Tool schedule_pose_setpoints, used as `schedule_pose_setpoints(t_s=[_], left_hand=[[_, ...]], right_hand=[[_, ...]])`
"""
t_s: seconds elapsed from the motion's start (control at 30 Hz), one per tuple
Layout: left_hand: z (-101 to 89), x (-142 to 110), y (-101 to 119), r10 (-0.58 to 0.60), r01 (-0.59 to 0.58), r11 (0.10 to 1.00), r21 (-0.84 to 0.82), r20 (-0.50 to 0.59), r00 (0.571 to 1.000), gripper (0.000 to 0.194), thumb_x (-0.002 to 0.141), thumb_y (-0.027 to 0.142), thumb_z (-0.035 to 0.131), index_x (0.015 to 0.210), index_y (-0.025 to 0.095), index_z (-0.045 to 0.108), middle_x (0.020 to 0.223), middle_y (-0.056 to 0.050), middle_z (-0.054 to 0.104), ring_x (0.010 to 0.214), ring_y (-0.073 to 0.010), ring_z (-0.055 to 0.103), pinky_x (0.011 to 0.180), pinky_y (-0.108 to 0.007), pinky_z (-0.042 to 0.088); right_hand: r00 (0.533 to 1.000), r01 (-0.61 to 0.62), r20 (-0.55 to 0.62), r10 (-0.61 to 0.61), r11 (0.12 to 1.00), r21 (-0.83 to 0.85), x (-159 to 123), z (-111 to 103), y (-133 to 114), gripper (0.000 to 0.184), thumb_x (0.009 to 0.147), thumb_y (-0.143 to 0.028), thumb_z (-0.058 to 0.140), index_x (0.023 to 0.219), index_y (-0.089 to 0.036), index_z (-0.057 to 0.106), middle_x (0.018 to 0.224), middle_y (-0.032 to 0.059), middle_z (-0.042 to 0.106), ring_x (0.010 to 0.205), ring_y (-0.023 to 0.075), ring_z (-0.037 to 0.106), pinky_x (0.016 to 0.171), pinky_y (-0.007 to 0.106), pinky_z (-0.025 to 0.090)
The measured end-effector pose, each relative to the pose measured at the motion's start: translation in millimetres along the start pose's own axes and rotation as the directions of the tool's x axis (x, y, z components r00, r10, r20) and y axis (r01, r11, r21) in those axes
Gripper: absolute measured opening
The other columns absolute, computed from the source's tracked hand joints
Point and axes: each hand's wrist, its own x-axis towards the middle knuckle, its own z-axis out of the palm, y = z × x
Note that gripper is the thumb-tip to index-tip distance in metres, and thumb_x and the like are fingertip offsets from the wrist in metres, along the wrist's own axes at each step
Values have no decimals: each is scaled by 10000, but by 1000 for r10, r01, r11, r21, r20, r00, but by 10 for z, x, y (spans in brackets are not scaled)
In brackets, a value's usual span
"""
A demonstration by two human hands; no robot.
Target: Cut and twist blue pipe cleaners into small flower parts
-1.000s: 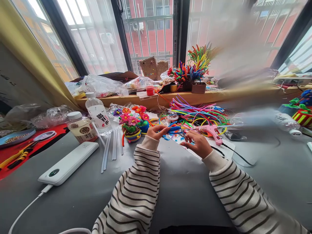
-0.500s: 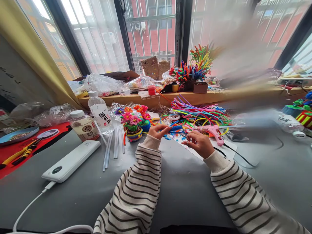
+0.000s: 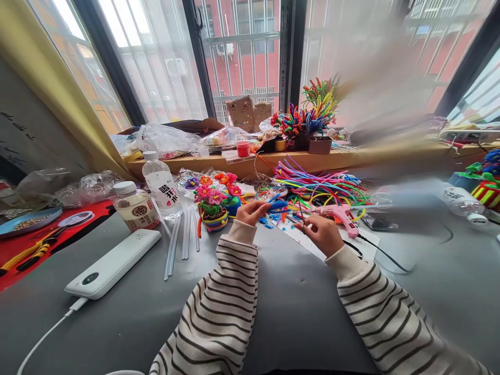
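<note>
My left hand [image 3: 250,212] is closed in a pinch on a short blue pipe cleaner [image 3: 276,198], which points up and to the right. Held in my right hand [image 3: 321,232] is a small pair of scissors [image 3: 301,209], with blades pointing upward just right of the blue piece. The scissors and the pipe cleaner look apart. Several blue clippings [image 3: 266,223] lie below them, by a white sheet [image 3: 295,237]. To the right, behind my right hand, lies a pink glue gun [image 3: 344,214] with a black cable.
Pipe cleaners in many colours [image 3: 312,179] are heaped beyond my hands. Potted pipe-cleaner flowers [image 3: 214,211] stand to the left, near clear glue sticks [image 3: 186,237], a water bottle [image 3: 161,185], a drink bottle [image 3: 135,205] and a white power bank [image 3: 115,264]. A blur covers the right side.
The scissors have turned more upright and moved off the blue pipe cleaner, and their blades look closer together. More blue clippings show on the table. My left hand keeps its pinch.
</note>
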Motion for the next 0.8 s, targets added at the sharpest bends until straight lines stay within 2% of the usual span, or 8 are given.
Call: schedule_pose_setpoints(t_s=[0.1,0.2,0.27,0.4,0.47,0.63,0.8], left_hand=[[-12,34,-5,-43,37,976,-216,-28,999,205,483,264,647,655,158,615,555,30,585,486,-62,511,541,-197,430],[-12,41,1,-104,99,900,-424,13,995,188,501,178,643,686,168,606,676,8,619,616,-89,559,667,-233,442],[1,22,13,-150,159,863,-481,57,987,177,525,136,627,697,161,598,697,-6,623,680,-112,571,723,-264,433],[59,-49,31,-282,339,826,-449,192,940,151,562,104,603,709,131,586,640,-18,618,628,-119,581,713,-273,439],[93,-74,23,-349,414,804,-426,225,910,118,585,106,587,701,123,574,603,-20,611,560,-109,575,669,-266,456],[135,-63,-83,-486,524,744,-415,202,850,91,635,103,540,723,128,534,639,-42,609,560,-118,583,588,-245,483],[117,-42,-188,-541,591,663,-460,252,803,140,650,44,507,771,116,512,702,-61,610,636,-117,593,648,-240,484]], right_hand=[[993,-58,103,64,996,-60,-5,90,81,306,682,-420,470,547,-157,550,581,19,538,472,97,450,487,222,334],[969,-56,241,60,998,-24,-18,150,142,255,633,-391,531,521,-167,575,694,26,575,562,115,506,539,234,371],[953,-85,291,82,996,-3,-25,166,157,241,594,-392,563,498,-173,586,687,23,577,584,124,520,537,238,381],[940,-132,317,121,991,12,-17,156,139,206,557,-368,596,508,-169,608,683,28,574,586,127,527,533,238,395],[937,-147,324,135,989,12,3,140,122,181,551,-347,606,537,-168,622,696,31,578,592,129,532,544,239,402],[923,-168,352,155,986,7,64,117,126,88,572,-249,596,551,-173,635,695,31,605,637,143,551,594,242,409],[920,-159,365,142,987,15,90,152,189,37,551,-160,595,541,-164,630,720,38,616,670,149,560,635,246,410]])
